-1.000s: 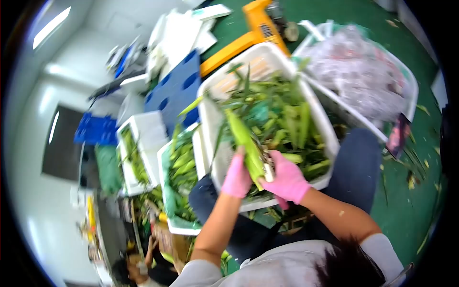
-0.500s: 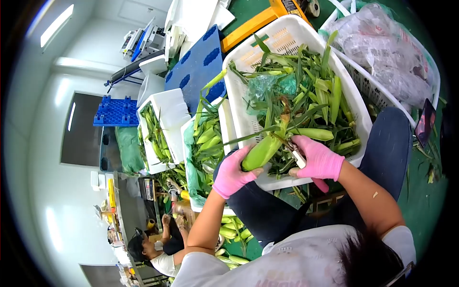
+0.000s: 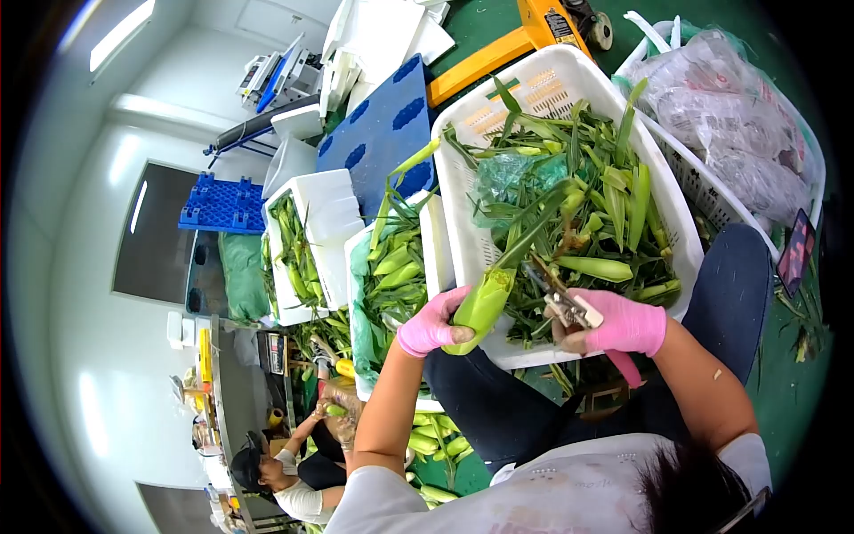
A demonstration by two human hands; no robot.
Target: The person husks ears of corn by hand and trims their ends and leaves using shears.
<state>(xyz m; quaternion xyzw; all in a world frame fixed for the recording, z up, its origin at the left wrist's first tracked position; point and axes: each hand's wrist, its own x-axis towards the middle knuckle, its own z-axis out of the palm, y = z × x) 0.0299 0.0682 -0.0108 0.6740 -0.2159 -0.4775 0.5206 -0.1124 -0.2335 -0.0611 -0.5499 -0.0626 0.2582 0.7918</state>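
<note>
My left hand, in a pink glove, is wrapped round the lower end of a green corn ear in its husk. Long leaves rise from the ear's far end. My right hand, also gloved in pink with bare fingertips, grips pruning shears with light handles. The blades point up and left, a little apart from the ear. Beyond both hands stands a white crate holding cut leaves, husks, some ears and green plastic.
Foam boxes of corn stand left of the crate, near a blue pallet. A basket of plastic bags and a phone are at the right. Another person sits at lower left, beside corn on the floor.
The shears have moved away from the ear, down and right. My left hand still holds the ear, now with its leafy end tilted further right. The whole view has shifted slightly.
</note>
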